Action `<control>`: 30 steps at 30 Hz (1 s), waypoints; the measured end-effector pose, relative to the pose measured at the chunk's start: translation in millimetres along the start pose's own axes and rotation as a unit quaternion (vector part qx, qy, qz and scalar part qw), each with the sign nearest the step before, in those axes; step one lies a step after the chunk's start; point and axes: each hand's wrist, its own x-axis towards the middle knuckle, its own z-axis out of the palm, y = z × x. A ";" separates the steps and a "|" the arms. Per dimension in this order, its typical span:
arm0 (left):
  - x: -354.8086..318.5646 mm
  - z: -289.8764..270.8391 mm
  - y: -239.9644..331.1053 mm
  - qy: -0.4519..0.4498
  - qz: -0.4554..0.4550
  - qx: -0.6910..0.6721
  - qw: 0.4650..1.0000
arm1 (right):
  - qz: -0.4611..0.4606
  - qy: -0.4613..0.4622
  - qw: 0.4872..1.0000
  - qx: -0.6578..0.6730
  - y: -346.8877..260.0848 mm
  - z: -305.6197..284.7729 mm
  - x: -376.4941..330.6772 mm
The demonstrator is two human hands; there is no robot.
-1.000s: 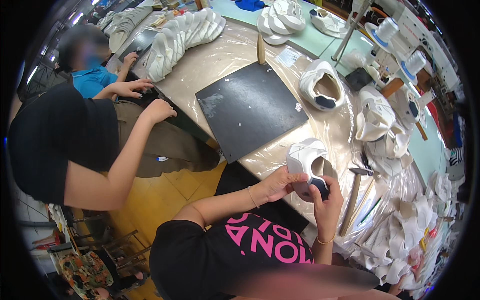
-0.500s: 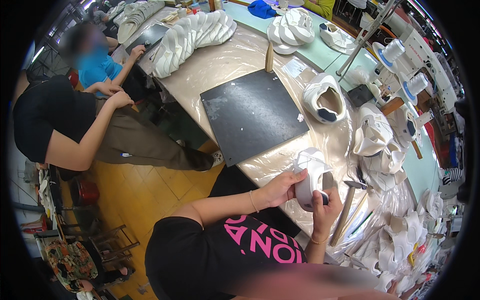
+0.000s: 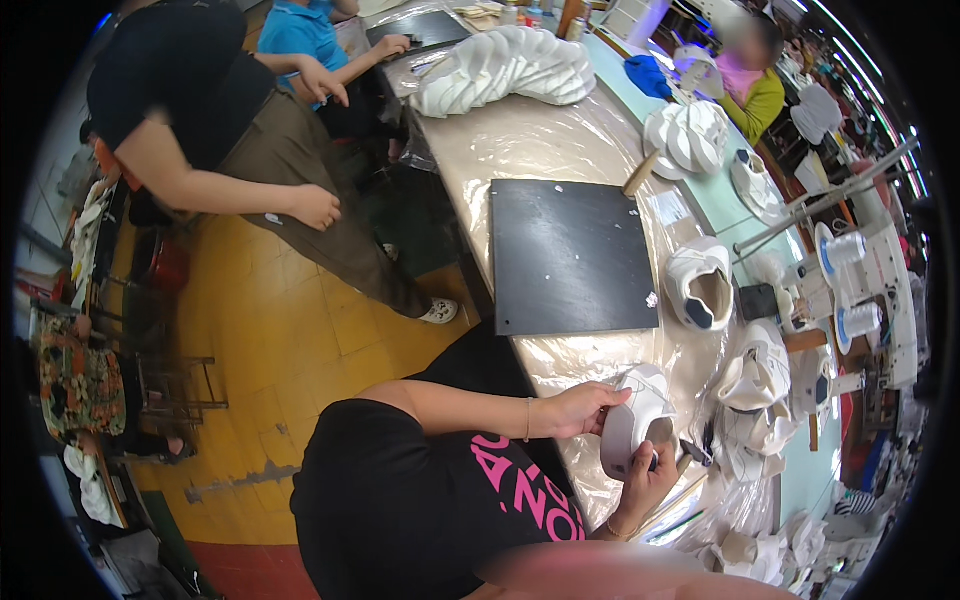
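Observation:
A white shoe upper [image 3: 650, 398] is held between my two hands over the near edge of the plastic-covered table. My left hand [image 3: 583, 409] grips its left side, thumb on top. At the near end, by the dark heel lining, my right hand [image 3: 645, 486] is closed on the collar with the thumb at the opening. The fingers under the upper are partly hidden. Just right of my right hand lies a hammer [image 3: 697, 453], mostly covered by that hand and the upper.
A black square board [image 3: 570, 262] lies on the table, a wooden handle [image 3: 641, 172] at its far corner. Other white uppers [image 3: 700, 285] stand to the right, with a stacked row [image 3: 505, 72] farther back. A sewing machine [image 3: 900, 330] is at the right. A person in black [image 3: 180, 110] stands left.
The view has swung, shifting the table rightward and downward in the picture. Both hands still hold the upper. The person in black has parted their hands, one arm now lower.

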 end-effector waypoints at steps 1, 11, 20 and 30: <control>-0.6 -0.4 0.3 0.011 0.001 0.004 1.000 | -0.003 0.002 1.000 0.006 -1.1 1.6 -0.7; -12.5 -11.1 0.4 -0.010 -0.005 -0.007 1.000 | -0.008 0.011 0.999 -0.048 -11.7 11.2 -10.1; -13.6 -26.6 -6.4 0.009 -0.038 0.002 0.999 | -0.013 -0.018 0.999 -0.043 -4.9 9.9 -25.6; -7.2 -30.3 0.8 -0.005 -0.081 0.025 0.996 | -0.012 0.002 0.997 -0.073 -1.3 1.0 -23.8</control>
